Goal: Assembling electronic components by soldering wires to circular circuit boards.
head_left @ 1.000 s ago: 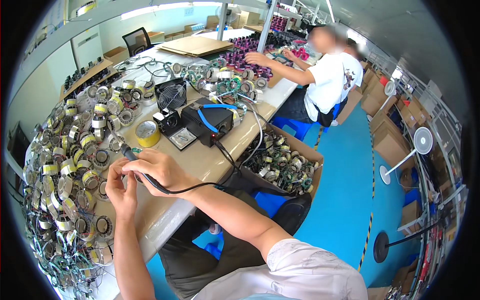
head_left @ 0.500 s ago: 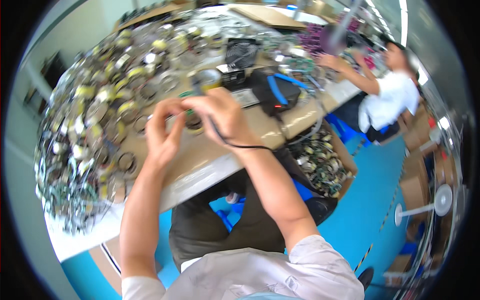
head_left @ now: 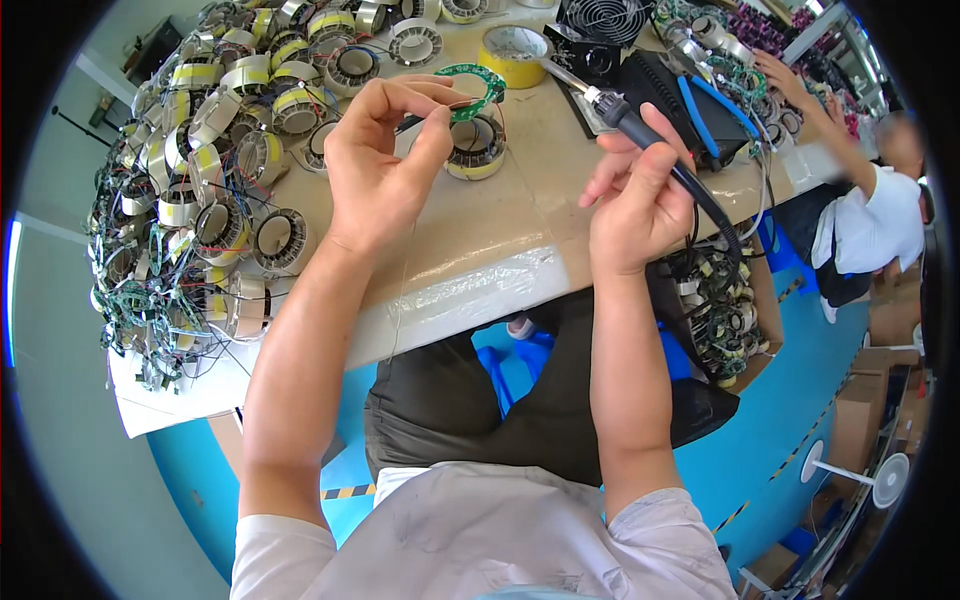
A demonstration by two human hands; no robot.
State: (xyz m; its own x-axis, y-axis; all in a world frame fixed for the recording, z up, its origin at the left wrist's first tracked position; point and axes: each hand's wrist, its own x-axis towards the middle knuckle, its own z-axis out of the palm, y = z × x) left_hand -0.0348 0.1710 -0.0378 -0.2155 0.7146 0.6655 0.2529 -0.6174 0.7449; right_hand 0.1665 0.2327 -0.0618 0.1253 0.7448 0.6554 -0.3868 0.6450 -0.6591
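Observation:
My left hand [head_left: 385, 165] is closed, its thumb and fingertips pinching the near edge of a green ring-shaped circuit board [head_left: 478, 72]. Just under the board a motor stator [head_left: 476, 150] with yellow tape stands on the table, and thin wires show between the two. A small dark piece pokes out at the left fingers; I cannot make out what it is. In my right hand [head_left: 643, 205] is a soldering iron [head_left: 625, 118], tilted, its metal tip pointing left and away, near a roll of yellow tape [head_left: 514, 58]. The iron's black cord hangs down past the right wrist.
A heap of taped stators [head_left: 215, 160] with loose wires covers the table's left side. A black soldering station [head_left: 650, 95] with a blue-handled tool [head_left: 700, 120] and a black fan [head_left: 603, 20] stand at the right. Below is a box of stators [head_left: 735, 325]. A co-worker [head_left: 870, 200] sits at far right.
My hands were close together over the stator; now they are apart. The right hand has moved right with the soldering iron. The head view has shifted, and the ring board shows clearly.

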